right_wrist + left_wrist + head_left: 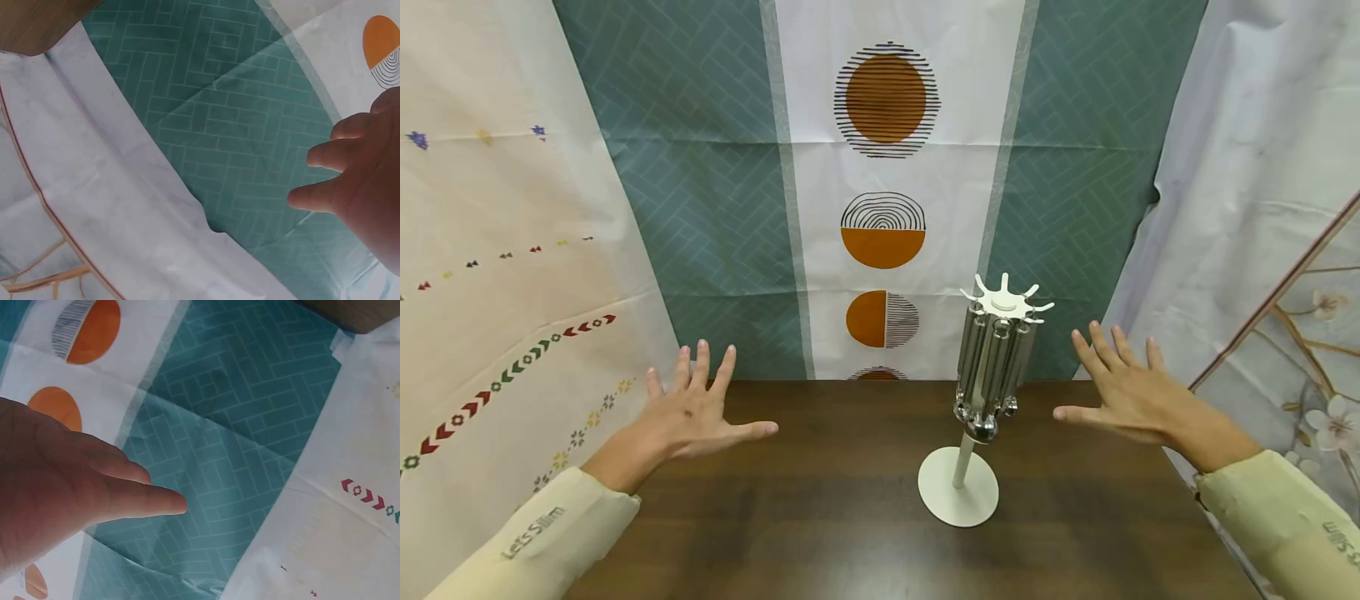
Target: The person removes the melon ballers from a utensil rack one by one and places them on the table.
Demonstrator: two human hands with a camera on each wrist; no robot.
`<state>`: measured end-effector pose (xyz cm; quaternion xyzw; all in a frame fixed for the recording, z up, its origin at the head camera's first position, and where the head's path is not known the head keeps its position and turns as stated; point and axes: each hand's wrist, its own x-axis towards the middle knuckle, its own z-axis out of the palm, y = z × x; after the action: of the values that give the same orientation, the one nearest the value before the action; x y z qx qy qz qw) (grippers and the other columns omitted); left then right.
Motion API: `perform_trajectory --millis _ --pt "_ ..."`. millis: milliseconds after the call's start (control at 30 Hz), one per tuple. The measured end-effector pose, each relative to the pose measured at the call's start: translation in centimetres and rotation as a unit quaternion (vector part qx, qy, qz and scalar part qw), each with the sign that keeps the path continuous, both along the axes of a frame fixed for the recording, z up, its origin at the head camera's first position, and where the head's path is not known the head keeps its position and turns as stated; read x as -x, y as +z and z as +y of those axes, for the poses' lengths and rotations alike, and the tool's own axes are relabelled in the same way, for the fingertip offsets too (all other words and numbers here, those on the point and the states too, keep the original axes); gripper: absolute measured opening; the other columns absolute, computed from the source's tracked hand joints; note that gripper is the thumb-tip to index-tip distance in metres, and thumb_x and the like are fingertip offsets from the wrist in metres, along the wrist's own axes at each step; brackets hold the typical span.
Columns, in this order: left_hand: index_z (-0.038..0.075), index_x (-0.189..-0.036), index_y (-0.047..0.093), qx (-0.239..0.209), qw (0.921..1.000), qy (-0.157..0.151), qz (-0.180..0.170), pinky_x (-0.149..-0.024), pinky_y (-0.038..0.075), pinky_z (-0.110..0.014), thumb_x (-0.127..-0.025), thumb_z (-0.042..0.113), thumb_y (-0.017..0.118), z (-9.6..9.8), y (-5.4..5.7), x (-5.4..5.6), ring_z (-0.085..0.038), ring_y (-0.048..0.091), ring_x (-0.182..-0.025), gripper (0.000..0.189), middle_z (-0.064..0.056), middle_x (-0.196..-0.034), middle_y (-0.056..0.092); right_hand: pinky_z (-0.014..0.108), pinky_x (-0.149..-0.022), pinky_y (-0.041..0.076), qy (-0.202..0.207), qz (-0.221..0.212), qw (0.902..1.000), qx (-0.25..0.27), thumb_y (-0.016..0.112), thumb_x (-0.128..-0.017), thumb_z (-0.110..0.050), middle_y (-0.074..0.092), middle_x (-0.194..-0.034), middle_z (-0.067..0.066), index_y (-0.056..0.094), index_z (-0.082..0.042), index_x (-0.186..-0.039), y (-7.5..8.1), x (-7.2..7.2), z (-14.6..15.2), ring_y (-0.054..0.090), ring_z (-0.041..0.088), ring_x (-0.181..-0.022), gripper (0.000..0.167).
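Both hands are held out over the table with their fingers spread, and neither holds anything. My left hand (688, 417) is toward the table's left side, thumb pointing inward. On the other side, my right hand (1131, 400) is to the right of a white stand (958, 492) with a round base. Several shiny metal utensils (992, 358), shaped like tubes with rounded lower ends, hang in a ring from the stand's spoked white top (1003, 302). The right thumb points toward them with a gap between. In the wrist views, the left fingers (150, 499) and right fingers (319, 194) show against the curtain.
The dark brown wooden table (820, 500) meets a green and white curtain (715, 208) with orange circle prints at its back edge. Patterned cloth (512, 317) hangs along the left, and a white floral cloth (1247, 208) along the right.
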<state>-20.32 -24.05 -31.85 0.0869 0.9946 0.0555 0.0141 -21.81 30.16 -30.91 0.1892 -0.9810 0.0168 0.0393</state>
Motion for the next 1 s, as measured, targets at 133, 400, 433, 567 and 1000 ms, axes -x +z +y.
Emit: perform_trajectory --millis 133,400,433,567,1000 --pt "0.005 -0.159 -0.002 -0.004 0.9999 -0.009 -0.002 -0.101 -0.011 -0.080 -0.077 0.089 0.046 0.6 0.1 0.1 -0.057 -0.006 -0.144 0.127 -0.034 -0.159 -0.008 0.076 -0.107 -0.006 0.004 -0.003 1.0000 0.000 0.055 -0.090 -0.069 -0.004 -0.162 0.029 -0.002 -0.004 -0.159 0.8 0.1 -0.2 0.003 0.057 -0.144 0.110" --pt "0.008 -0.160 -0.005 -0.020 0.9994 -0.029 0.006 -0.105 -0.008 -0.077 -0.077 0.089 0.046 2.3 -0.1 0.9 -0.052 -0.006 -0.146 0.127 -0.029 -0.162 -0.007 0.070 -0.112 -0.007 0.021 0.020 0.9996 -0.005 0.058 -0.090 -0.066 -0.004 -0.162 0.027 -0.003 -0.003 -0.159 2.7 0.8 -0.9 -0.002 0.051 -0.146 0.112" --pt "0.008 -0.160 -0.005 -0.025 0.9992 -0.032 0.006 -0.105 -0.008 -0.077 -0.077 0.089 0.047 2.5 -0.2 1.1 -0.051 -0.006 -0.147 0.127 -0.029 -0.162 -0.006 0.069 -0.112 -0.007 0.024 0.023 0.9994 -0.005 0.059 -0.090 -0.066 -0.004 -0.163 0.027 -0.002 -0.002 -0.159 3.0 0.9 -0.9 -0.002 0.050 -0.147 0.111" --pt "0.007 -0.160 -0.003 -0.032 0.9984 -0.047 0.005 -0.107 -0.007 -0.075 -0.079 0.087 0.047 3.7 -0.6 1.7 -0.047 -0.004 -0.149 0.125 -0.024 -0.164 -0.003 0.062 -0.115 -0.010 0.037 0.035 0.9987 -0.007 0.059 -0.091 -0.064 -0.006 -0.163 0.024 -0.003 -0.001 -0.158 4.2 1.3 -1.4 -0.005 0.046 -0.148 0.111" --pt "0.004 -0.160 0.004 -0.140 0.9844 -0.107 -0.002 -0.120 0.010 -0.055 -0.080 0.085 0.050 8.6 -0.7 3.0 -0.032 0.011 -0.152 0.122 -0.013 -0.166 0.009 0.053 -0.120 0.011 0.133 0.024 0.9842 0.114 0.072 -0.090 -0.043 0.000 -0.165 0.020 -0.002 -0.001 -0.158 7.0 2.6 -2.4 0.005 0.038 -0.151 0.109"
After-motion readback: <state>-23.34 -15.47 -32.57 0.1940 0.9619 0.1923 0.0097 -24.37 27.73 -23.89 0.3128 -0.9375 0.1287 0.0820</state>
